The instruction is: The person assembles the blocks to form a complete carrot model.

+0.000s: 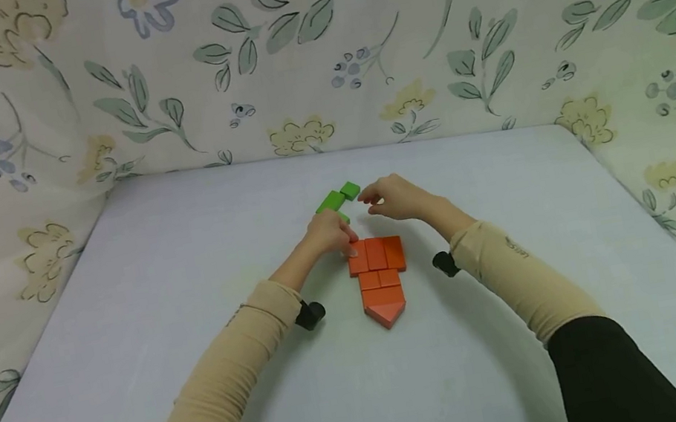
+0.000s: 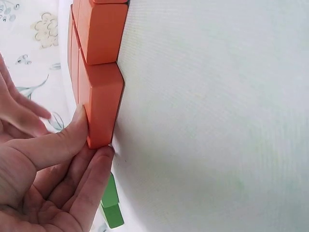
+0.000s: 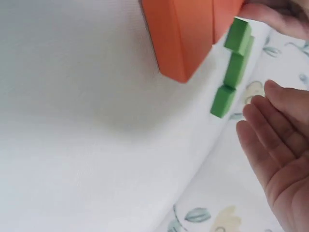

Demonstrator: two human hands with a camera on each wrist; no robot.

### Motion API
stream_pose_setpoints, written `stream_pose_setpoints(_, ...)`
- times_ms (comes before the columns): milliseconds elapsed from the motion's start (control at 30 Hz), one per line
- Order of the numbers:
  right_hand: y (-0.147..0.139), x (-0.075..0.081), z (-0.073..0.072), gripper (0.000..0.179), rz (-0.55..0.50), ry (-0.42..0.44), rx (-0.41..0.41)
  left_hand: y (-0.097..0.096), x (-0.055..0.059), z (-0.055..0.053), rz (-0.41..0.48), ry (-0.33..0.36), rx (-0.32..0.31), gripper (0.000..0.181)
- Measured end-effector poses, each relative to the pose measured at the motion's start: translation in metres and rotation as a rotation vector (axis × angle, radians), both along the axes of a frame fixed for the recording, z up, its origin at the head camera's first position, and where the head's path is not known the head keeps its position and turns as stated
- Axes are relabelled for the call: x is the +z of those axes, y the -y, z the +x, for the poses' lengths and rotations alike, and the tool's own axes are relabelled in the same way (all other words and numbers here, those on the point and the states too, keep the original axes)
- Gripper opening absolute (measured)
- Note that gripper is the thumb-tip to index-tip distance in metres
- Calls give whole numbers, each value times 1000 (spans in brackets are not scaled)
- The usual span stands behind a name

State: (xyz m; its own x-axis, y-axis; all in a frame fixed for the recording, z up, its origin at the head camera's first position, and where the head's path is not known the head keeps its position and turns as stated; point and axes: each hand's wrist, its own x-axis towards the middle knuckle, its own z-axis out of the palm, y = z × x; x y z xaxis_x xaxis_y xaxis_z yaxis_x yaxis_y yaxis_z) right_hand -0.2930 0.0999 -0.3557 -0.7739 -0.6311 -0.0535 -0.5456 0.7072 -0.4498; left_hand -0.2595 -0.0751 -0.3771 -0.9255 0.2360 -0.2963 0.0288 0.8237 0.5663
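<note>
My left hand (image 1: 330, 233) pinches the far-left orange block (image 2: 105, 108) of a flat orange arrangement, thumb on its top face and fingertips at its far end. Two more orange blocks (image 1: 395, 254) lie beside it in that row. Smaller orange blocks (image 1: 380, 279) follow towards me, ending in an orange triangle (image 1: 386, 314) pointing my way. Beyond the left hand run several green blocks (image 1: 331, 201) in a slanting line, partly hidden by that hand in the head view. My right hand (image 1: 400, 198) hovers right of the end green block (image 1: 350, 191), fingers loosely bent, holding nothing.
A white-covered table (image 1: 132, 277) carries the blocks. Floral cloth (image 1: 311, 57) hangs behind and along both sides. Dark wrist cameras (image 1: 310, 315) sit below each forearm, close to the orange arrangement.
</note>
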Motion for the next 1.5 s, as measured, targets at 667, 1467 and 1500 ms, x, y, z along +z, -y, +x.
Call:
stream_pose_setpoints(667, 57, -19, -22, 45, 352, -106, -35, 10, -16, 10, 183, -74, -15, 27)
stream_pose_setpoints(1467, 33, -24, -21, 21, 166, -110, -139, 10, -12, 9, 140, -40, 23, 29)
stream_pose_setpoints(1500, 28, -24, -22, 23, 138, -100, -145, 10, -11, 9, 141, -36, 26, 29)
